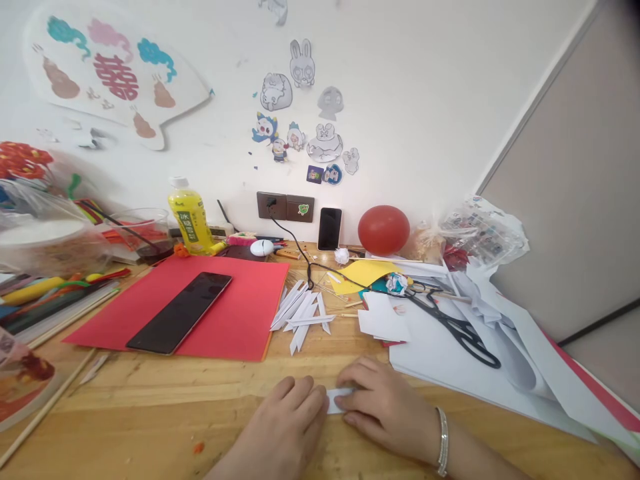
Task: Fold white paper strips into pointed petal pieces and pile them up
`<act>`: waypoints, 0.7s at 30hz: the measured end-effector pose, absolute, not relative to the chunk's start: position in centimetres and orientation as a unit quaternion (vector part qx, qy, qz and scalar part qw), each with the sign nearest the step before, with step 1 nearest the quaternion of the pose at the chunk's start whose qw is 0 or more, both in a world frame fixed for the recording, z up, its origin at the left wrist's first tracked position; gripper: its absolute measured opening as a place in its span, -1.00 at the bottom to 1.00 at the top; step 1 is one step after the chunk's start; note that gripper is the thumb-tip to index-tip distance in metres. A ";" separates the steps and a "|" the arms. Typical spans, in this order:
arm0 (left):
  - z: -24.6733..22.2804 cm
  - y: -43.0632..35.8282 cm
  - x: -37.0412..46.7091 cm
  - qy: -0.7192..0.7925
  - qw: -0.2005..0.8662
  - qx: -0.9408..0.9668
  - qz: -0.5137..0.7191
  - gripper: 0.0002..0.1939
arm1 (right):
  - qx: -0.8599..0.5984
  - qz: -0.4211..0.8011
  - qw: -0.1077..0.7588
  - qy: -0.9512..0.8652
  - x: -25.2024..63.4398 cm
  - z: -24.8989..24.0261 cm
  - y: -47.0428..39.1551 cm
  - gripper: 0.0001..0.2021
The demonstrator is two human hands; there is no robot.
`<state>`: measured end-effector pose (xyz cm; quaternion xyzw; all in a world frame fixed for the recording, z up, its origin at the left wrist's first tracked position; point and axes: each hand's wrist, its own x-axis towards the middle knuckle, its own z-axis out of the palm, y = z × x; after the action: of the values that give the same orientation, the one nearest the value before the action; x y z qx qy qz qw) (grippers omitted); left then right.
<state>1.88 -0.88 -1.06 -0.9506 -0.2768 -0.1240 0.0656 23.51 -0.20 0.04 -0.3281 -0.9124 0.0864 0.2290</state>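
Low in the head view, a small white paper strip [332,403] lies on the wooden table between my hands. My left hand [290,419] has its curled fingers pressed on the strip's left end. The right end is under the bent fingers of my right hand [383,405], whose wrist wears a silvery bracelet. Both ends of the strip are hidden by fingers. Just beyond my hands is a loose pile of folded white paper strips [303,312]. A few cut white paper pieces [383,318] lie to the right of that pile.
Left stands a red sheet [250,313] bearing a black tablet-like device [183,312]. Black-handled scissors [457,328] rest on white paper [430,360] at right. A yellow bottle [190,217], a propped phone [330,229] and a red balloon [383,230] line the wall.
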 end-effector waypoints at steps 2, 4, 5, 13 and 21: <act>-1.2 -1.1 1.8 -0.281 0.066 -0.949 -0.123 -0.74 | -0.368 0.140 0.246 -0.885 23.7 0.0 0.0 -0.90; -1.3 -1.1 1.7 -0.296 0.052 -0.943 -0.145 -0.74 | -0.422 0.172 0.249 -0.854 23.8 -0.1 0.2 -0.92; -1.3 -1.1 1.7 -0.311 0.035 -0.936 -0.164 -0.74 | -0.446 0.183 0.242 -0.842 23.8 -0.2 0.3 -0.90; -0.6 -0.3 1.4 -0.438 -0.151 -0.863 -0.202 -0.86 | -0.484 0.214 0.205 -0.824 23.1 -0.1 0.0 -0.82; -0.7 -0.3 1.8 -0.437 -0.221 -0.850 -0.195 -0.85 | -0.492 0.267 0.228 -0.797 22.6 0.4 -0.6 -0.84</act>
<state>1.79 -0.32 -0.74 -0.8499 -0.4368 -0.1954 -0.2207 22.65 -0.57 0.41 -0.4919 -0.7967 0.2671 0.2280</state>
